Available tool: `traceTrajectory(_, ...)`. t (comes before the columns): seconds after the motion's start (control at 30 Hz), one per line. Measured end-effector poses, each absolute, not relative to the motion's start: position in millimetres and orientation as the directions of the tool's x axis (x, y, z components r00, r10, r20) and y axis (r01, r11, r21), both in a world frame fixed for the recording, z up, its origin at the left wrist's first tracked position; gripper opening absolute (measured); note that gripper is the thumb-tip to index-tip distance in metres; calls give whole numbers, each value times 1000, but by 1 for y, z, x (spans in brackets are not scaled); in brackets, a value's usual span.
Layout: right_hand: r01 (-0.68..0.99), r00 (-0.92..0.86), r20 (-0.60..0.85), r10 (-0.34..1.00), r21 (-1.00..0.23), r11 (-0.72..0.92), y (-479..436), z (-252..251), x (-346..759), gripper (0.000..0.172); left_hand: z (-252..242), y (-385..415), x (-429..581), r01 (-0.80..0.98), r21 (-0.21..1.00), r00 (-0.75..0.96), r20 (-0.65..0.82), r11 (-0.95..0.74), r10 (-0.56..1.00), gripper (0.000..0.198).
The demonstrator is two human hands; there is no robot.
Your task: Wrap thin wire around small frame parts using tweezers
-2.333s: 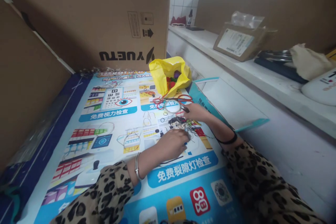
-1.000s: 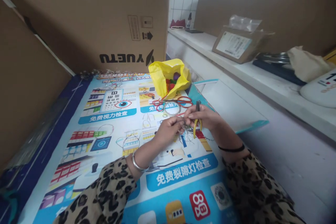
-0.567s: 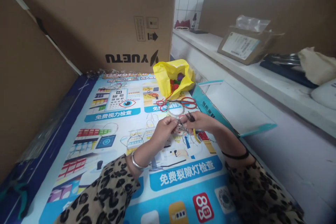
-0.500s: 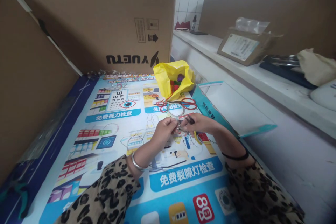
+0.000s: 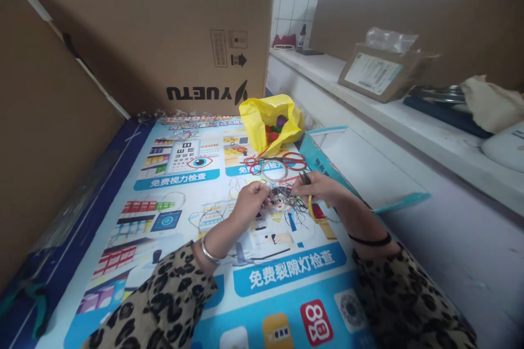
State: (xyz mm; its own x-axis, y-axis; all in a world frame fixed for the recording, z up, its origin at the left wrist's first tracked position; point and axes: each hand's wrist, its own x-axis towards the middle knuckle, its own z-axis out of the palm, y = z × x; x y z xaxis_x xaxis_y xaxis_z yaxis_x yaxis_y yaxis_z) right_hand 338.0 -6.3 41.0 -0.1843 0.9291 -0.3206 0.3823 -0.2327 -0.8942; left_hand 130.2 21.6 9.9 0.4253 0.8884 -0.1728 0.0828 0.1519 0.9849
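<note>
My left hand [image 5: 250, 202] is closed in a pinch over the printed sheet, its fingertips on thin wire whose held end is too small to see clearly. A few centimetres to its right, my right hand [image 5: 317, 188] is closed around small pliers with yellow handles [image 5: 311, 209]; their dark jaws point up and away from the work. Between and below the hands lies a tangle of thin dark and silvery wires [image 5: 301, 211]. Just beyond the fingers rests a round coil of silvery wire [image 5: 275, 170], beside red-handled scissors [image 5: 295, 161].
A yellow bag [image 5: 262, 120] holding red and purple balls stands at the back. A large cardboard box [image 5: 164, 27] walls off the far and left sides. Green-handled pliers [image 5: 39, 305] lie front left. On the right, a white ledge [image 5: 327, 73] carries a small carton [image 5: 374, 71].
My hands have drawn apart: the left a little to the left, the right to the right with the pliers. More of the wire tangle shows between them.
</note>
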Motion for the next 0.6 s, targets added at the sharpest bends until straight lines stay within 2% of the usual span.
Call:
traceTrajectory(0.23,627,-8,-154,988,-771,-115,-3,41,338,20,22,18,111,172,978,465,-183,115,866,16)
traceTrajectory(0.37,613,112,-33,993,-785,-95,-7,58,331,23,33,16,94,247,968,469,-164,50,868,18)
traceTrajectory(0.47,596,96,-37,995,-798,-88,-15,71,322,28,42,14,80,278,961,461,-123,-11,879,18)
traceTrajectory(0.53,696,46,-65,997,-714,-78,-22,76,316,28,46,12,72,303,951,456,-93,-56,885,18)
traceTrajectory(0.6,861,12,-87,996,-505,-55,-27,76,313,28,49,11,65,329,940,468,-80,-90,880,18)
